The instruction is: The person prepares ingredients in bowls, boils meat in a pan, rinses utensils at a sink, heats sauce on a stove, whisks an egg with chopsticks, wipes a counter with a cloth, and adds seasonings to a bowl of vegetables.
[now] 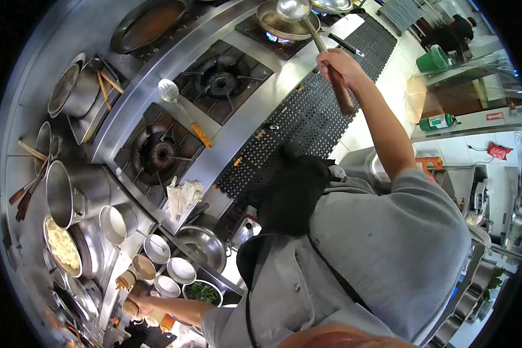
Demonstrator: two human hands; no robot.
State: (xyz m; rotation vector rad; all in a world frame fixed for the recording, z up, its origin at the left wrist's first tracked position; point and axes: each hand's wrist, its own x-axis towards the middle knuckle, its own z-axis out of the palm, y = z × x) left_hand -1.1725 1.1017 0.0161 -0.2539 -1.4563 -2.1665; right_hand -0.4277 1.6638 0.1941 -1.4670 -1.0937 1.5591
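My right hand (337, 66) is closed round the wooden handle of a long ladle (320, 40). The ladle's round metal bowl is over a pan (272, 22), which sits above a lit blue flame. Low on the left, my left hand (146, 305) is wrapped round a squeeze bottle (131, 308), partly hidden by the fingers. Other bottles stand close by, one with a pale top (126, 279) and one with an orange part (167, 323). Beside them are small metal pots (157, 248) and a bowl of chopped greens (203, 293).
Two unlit burners (221, 84) lie ahead, with a slotted spoon (185, 113) between them and a white cloth (182, 197) on the edge. Large pots (75, 191) and a dish of pale food (62, 246) are left. A person in dark clothes (455, 35) is far right.
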